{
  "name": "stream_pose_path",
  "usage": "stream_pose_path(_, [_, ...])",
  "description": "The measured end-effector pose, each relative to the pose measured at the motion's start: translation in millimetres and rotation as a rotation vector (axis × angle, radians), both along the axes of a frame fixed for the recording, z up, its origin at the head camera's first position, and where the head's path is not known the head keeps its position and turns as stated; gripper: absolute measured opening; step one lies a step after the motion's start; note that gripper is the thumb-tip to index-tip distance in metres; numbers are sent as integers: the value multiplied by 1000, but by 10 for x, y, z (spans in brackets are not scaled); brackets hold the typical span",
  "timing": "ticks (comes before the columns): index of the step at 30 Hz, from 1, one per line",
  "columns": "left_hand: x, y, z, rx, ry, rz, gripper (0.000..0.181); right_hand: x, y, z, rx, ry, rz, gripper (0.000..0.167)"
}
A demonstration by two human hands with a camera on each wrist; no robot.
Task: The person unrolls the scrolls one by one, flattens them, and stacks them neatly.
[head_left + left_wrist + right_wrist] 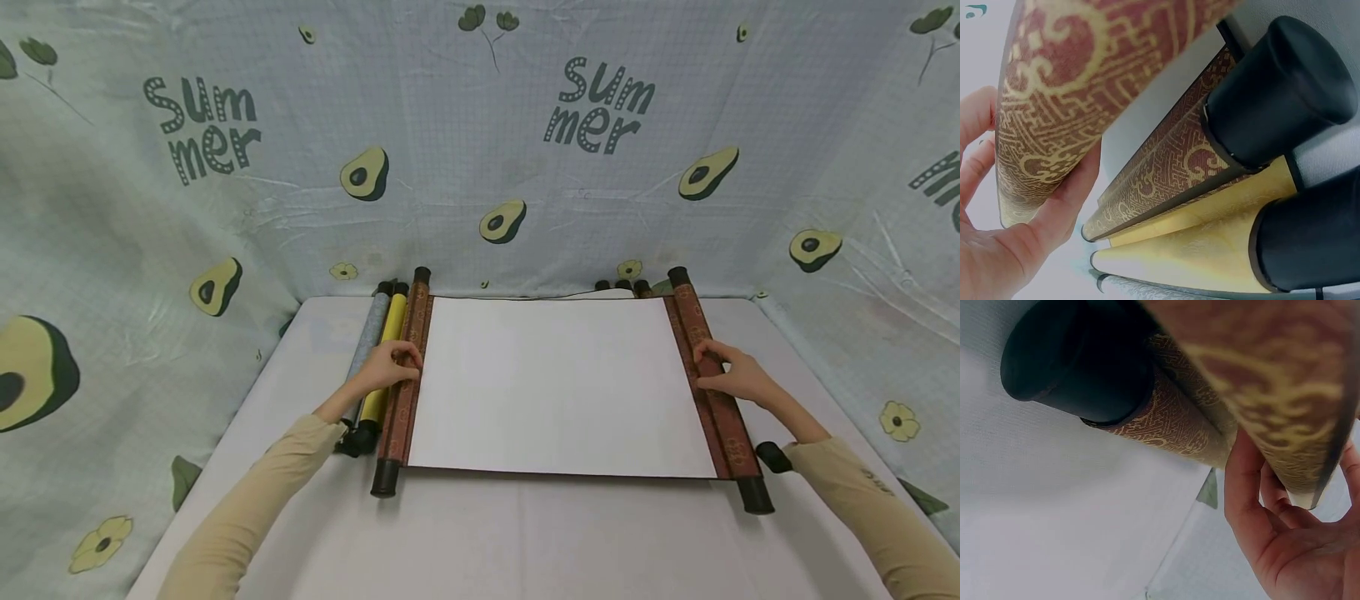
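Note:
A hanging scroll with a blank white sheet (555,383) is spread out, red-brown patterned borders and black-capped rollers at both sides. My left hand (386,368) grips its left edge, thumb and fingers on either side of the patterned border (1054,94) in the left wrist view. At the opposite edge, my right hand (738,377) holds the right roller (712,375), with fingers around the patterned part (1279,394) in the right wrist view. Below the held edge, the left wrist view shows another red-brown roller (1166,169) with a black end cap (1279,94).
A yellow roll (375,400) and a grey roll (367,333) lie on the white table (480,542) left of the scroll. One black cap (772,457) shows beneath the right forearm. Several dark roller ends (641,287) stick out behind. A patterned cloth (435,92) hangs at the back.

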State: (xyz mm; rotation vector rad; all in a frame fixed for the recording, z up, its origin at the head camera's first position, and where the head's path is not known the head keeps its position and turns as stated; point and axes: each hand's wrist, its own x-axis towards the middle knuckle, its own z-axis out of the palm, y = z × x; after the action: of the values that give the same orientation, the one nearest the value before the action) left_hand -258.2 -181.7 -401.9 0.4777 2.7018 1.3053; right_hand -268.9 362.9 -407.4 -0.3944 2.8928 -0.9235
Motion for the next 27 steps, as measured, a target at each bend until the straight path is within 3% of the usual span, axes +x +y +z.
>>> stream_pose_path(8, [14, -3, 9, -29, -12, 25, 9, 11, -5, 3, 27, 1, -6, 27])
stream_pose_path(18, [-22, -30, -28, -18, 34, 31, 19, -14, 16, -34, 68, 26, 20, 44])
stream_pose_path(27, [-34, -86, -54, -26, 54, 25, 21, -1, 107, -50, 77, 2, 19, 45])
